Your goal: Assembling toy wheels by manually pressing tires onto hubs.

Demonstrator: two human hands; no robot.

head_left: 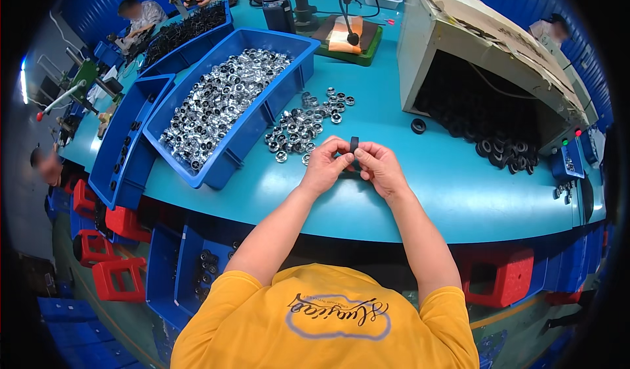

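Both my hands meet over the teal table (295, 202), fingers pinched around one small black rubber ring (354, 144). My left hand (325, 164) grips it from the left, and my right hand (380, 167) from the right. Whether a metal piece sits inside the ring is hidden by my fingers. Just beyond my left hand lies a loose heap of small shiny metal hubs (295, 131) with dark centres. To the right, a single black ring (418, 126) lies apart from a pile of black rings (505, 152).
A blue bin (303, 67) full of metal hubs stands at left, beside a narrower blue bin (105, 152). An open box (417, 47) at right spills black rings. Behind are a green-based press (367, 53) and a dark canister (278, 11). Red stools (121, 278) stand below; other people sit across.
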